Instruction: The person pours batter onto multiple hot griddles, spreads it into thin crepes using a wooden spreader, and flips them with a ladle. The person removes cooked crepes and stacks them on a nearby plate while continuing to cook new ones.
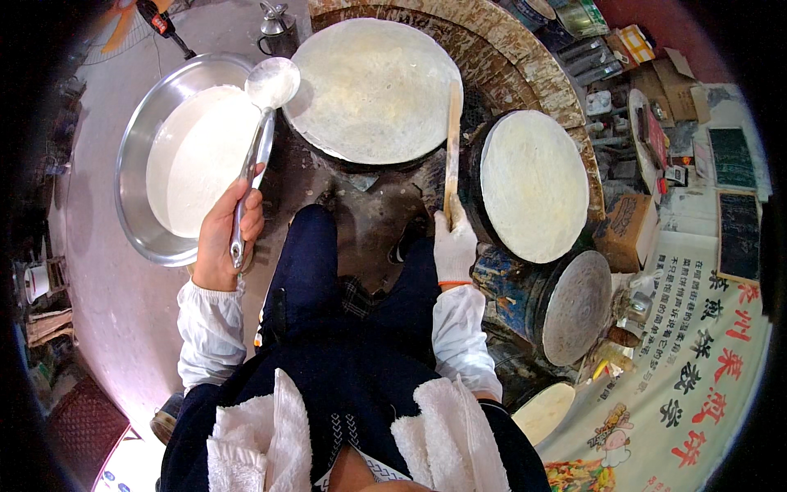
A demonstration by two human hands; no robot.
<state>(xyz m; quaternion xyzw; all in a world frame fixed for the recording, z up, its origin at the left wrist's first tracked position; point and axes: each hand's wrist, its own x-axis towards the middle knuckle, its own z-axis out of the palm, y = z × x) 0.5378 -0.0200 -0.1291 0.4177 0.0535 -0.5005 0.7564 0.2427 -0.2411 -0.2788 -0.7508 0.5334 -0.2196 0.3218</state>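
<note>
My bare left hand (231,234) is closed around the handle of a metal ladle (270,84). The ladle's bowl, coated with pale batter, hangs between a wide steel basin (135,180) and the large round griddle ahead. White batter (201,156) fills much of the basin. In a white glove, my right hand (454,250) grips a flat wooden scraper (453,148), its far end over the right edge of the griddle. A thin pale pancake (373,90) covers that griddle. Another pancake (535,187) spreads over the griddle to the right.
A bare, greyish griddle (577,307) stands farther right, with a pale round surface (545,412) nearer me. A metal oil can (278,31) stands behind the basin. Curved worn boards (492,41) ring the griddles. A cardboard box (625,232) and a printed banner (697,369) lie at right.
</note>
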